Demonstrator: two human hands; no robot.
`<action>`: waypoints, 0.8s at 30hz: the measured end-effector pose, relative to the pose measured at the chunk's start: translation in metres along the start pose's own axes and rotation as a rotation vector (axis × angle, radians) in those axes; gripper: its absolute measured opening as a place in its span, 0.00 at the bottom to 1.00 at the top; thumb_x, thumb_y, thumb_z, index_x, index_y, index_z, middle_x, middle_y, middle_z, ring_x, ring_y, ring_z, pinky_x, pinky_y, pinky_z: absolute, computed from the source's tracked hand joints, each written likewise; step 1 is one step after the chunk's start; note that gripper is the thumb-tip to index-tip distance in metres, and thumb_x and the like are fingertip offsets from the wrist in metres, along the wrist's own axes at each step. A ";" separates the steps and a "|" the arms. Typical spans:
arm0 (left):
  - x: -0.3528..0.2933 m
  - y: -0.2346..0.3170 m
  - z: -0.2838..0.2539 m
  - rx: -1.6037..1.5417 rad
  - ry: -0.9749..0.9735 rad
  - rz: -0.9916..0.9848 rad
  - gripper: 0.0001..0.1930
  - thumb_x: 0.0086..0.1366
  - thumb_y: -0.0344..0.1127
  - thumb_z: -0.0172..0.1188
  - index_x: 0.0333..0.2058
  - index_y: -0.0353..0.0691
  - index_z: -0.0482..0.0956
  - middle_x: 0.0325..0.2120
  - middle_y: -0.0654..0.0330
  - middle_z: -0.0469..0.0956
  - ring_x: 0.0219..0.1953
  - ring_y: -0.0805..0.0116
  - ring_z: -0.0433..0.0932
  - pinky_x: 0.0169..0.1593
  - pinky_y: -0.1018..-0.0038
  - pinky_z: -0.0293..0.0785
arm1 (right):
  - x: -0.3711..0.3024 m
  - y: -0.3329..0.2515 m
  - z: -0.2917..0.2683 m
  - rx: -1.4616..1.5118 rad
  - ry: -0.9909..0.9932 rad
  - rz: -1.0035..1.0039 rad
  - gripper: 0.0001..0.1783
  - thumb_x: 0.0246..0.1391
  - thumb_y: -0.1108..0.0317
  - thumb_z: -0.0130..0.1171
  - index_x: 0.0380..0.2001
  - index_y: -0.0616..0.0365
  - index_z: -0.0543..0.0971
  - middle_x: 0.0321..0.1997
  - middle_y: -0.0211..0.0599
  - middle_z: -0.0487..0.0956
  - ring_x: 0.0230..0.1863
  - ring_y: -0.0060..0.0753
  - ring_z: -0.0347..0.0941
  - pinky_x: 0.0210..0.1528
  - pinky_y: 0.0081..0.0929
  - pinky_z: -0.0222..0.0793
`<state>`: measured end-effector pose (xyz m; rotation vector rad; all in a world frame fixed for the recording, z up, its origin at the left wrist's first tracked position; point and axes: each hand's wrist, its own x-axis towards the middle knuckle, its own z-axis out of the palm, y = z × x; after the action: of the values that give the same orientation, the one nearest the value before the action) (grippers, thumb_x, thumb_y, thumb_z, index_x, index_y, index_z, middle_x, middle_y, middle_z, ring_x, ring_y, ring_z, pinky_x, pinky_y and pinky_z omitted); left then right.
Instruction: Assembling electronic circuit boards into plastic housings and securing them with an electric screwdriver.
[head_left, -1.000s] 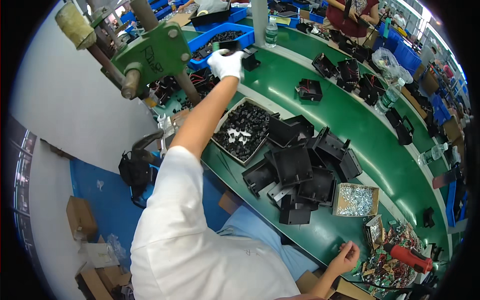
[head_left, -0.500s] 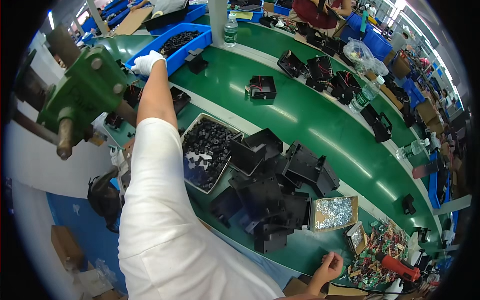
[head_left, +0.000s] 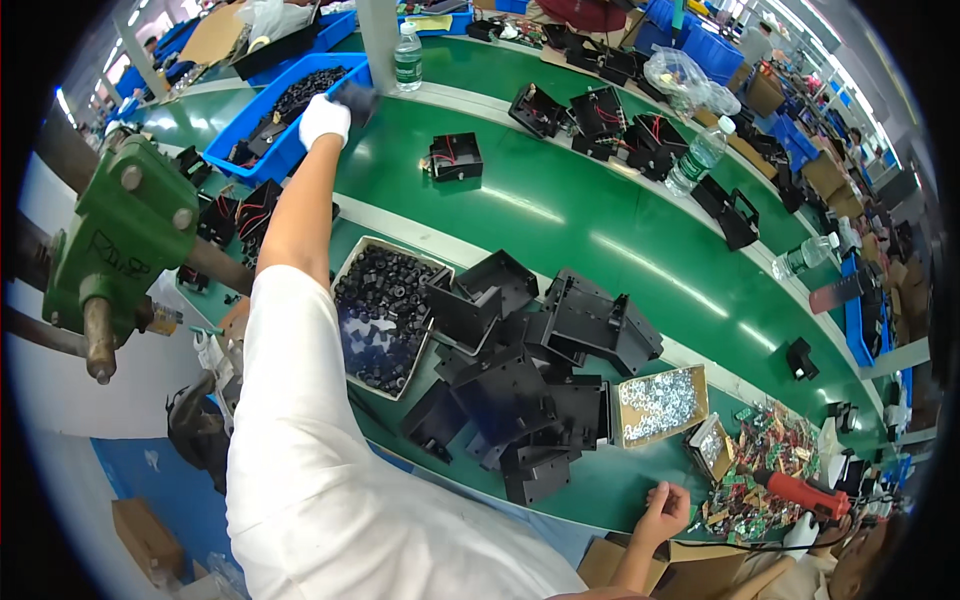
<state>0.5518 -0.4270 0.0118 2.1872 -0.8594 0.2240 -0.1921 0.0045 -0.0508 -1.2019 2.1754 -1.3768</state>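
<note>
From my remote view, compared with half a second ago, the left hand point(head_left: 326, 121) has moved from the left end of the blue bin point(head_left: 275, 162) toward its right end. The dark part point(head_left: 358, 105) there is now blurred, so I judge that the work in hand is with this part. It is just beside the gloved fingers, over the green counter point(head_left: 400, 150); whether the left grip closes on it, I cannot tell. The right hand point(head_left: 664, 512) is loosely curled; whether it holds something, I cannot tell.
</note>
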 end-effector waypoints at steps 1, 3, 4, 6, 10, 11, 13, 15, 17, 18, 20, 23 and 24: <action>-0.008 0.006 0.007 0.000 -0.014 0.008 0.15 0.66 0.39 0.60 0.41 0.32 0.83 0.41 0.46 0.85 0.44 0.50 0.85 0.45 0.57 0.81 | -0.001 -0.001 -0.001 -0.005 0.006 0.013 0.05 0.63 0.71 0.61 0.34 0.61 0.78 0.24 0.32 0.77 0.24 0.24 0.70 0.32 0.20 0.69; -0.035 0.035 0.013 -0.503 -0.496 -0.010 0.15 0.68 0.39 0.56 0.43 0.31 0.80 0.40 0.46 0.84 0.35 0.55 0.85 0.34 0.67 0.78 | -0.001 -0.002 -0.004 0.005 0.010 0.020 0.05 0.63 0.71 0.61 0.34 0.61 0.78 0.24 0.32 0.77 0.24 0.24 0.71 0.32 0.20 0.69; -0.054 0.053 0.012 -0.754 -0.731 -0.022 0.15 0.70 0.39 0.55 0.44 0.31 0.79 0.40 0.46 0.84 0.30 0.58 0.85 0.28 0.72 0.77 | -0.002 -0.002 -0.003 0.013 0.008 0.018 0.05 0.63 0.71 0.61 0.34 0.61 0.78 0.24 0.32 0.77 0.24 0.24 0.71 0.32 0.20 0.69; -0.103 0.097 -0.011 -0.981 -1.256 0.055 0.16 0.71 0.40 0.53 0.46 0.29 0.76 0.40 0.46 0.83 0.26 0.60 0.85 0.24 0.76 0.77 | -0.004 -0.001 -0.005 0.024 0.013 0.010 0.05 0.63 0.71 0.61 0.34 0.61 0.78 0.24 0.32 0.77 0.24 0.24 0.71 0.32 0.20 0.69; -0.160 0.121 -0.007 -0.349 -1.264 0.098 0.16 0.70 0.43 0.57 0.38 0.34 0.81 0.31 0.51 0.84 0.24 0.58 0.84 0.26 0.71 0.82 | -0.008 0.000 -0.008 0.074 -0.052 -0.022 0.06 0.63 0.71 0.61 0.33 0.61 0.78 0.24 0.32 0.78 0.24 0.24 0.71 0.32 0.20 0.70; -0.165 0.114 0.004 -0.321 -1.152 0.188 0.16 0.71 0.44 0.56 0.38 0.34 0.82 0.32 0.50 0.84 0.27 0.55 0.84 0.30 0.68 0.82 | -0.007 0.000 -0.007 0.080 -0.069 -0.028 0.06 0.63 0.71 0.61 0.33 0.61 0.78 0.24 0.32 0.78 0.24 0.24 0.71 0.32 0.20 0.70; -0.159 0.103 0.012 -0.291 -1.036 0.274 0.16 0.71 0.44 0.55 0.37 0.35 0.83 0.32 0.49 0.84 0.30 0.52 0.84 0.34 0.65 0.83 | -0.007 0.002 -0.007 0.077 -0.084 -0.054 0.05 0.64 0.71 0.61 0.34 0.61 0.78 0.24 0.32 0.77 0.24 0.23 0.71 0.31 0.19 0.70; -0.144 0.094 0.010 -0.001 -0.561 0.665 0.16 0.70 0.43 0.53 0.37 0.39 0.85 0.34 0.50 0.84 0.37 0.50 0.82 0.42 0.59 0.79 | -0.004 0.002 -0.007 0.069 -0.079 -0.077 0.05 0.64 0.70 0.60 0.34 0.60 0.78 0.24 0.31 0.77 0.25 0.22 0.71 0.30 0.19 0.70; -0.122 0.085 0.007 0.285 -0.043 1.005 0.17 0.69 0.43 0.51 0.36 0.43 0.88 0.37 0.50 0.84 0.43 0.48 0.80 0.50 0.52 0.75 | 0.000 0.002 -0.004 0.078 -0.081 -0.085 0.05 0.64 0.70 0.60 0.34 0.60 0.78 0.24 0.32 0.77 0.24 0.22 0.71 0.30 0.19 0.70; -0.105 0.089 -0.003 0.170 0.090 0.959 0.17 0.67 0.42 0.52 0.36 0.40 0.88 0.37 0.48 0.84 0.41 0.45 0.80 0.47 0.53 0.75 | -0.002 0.002 -0.004 0.080 -0.076 -0.083 0.05 0.64 0.71 0.60 0.34 0.60 0.78 0.24 0.32 0.77 0.24 0.22 0.71 0.29 0.19 0.70; -0.069 0.102 -0.030 -0.052 0.054 0.697 0.18 0.67 0.42 0.52 0.35 0.36 0.88 0.37 0.46 0.85 0.39 0.40 0.80 0.46 0.53 0.75 | -0.006 0.001 -0.007 0.082 -0.060 -0.076 0.05 0.63 0.71 0.61 0.34 0.61 0.78 0.24 0.32 0.77 0.24 0.22 0.71 0.29 0.19 0.70; -0.011 0.081 -0.039 -0.026 0.030 0.431 0.23 0.68 0.48 0.51 0.33 0.34 0.87 0.36 0.44 0.86 0.38 0.37 0.81 0.45 0.50 0.76 | -0.013 0.003 -0.014 0.091 -0.064 -0.074 0.05 0.63 0.71 0.61 0.34 0.61 0.78 0.24 0.32 0.78 0.23 0.22 0.71 0.29 0.19 0.70; 0.006 0.058 -0.042 0.186 0.049 0.533 0.25 0.69 0.51 0.50 0.38 0.35 0.88 0.39 0.47 0.86 0.40 0.37 0.82 0.46 0.49 0.77 | -0.013 0.003 -0.013 0.092 -0.062 -0.072 0.04 0.62 0.72 0.62 0.34 0.61 0.78 0.24 0.32 0.78 0.23 0.22 0.71 0.29 0.18 0.70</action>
<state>0.5232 -0.4279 0.0779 2.0645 -1.4303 0.6354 -0.1938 0.0231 -0.0492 -1.2826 2.0221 -1.4316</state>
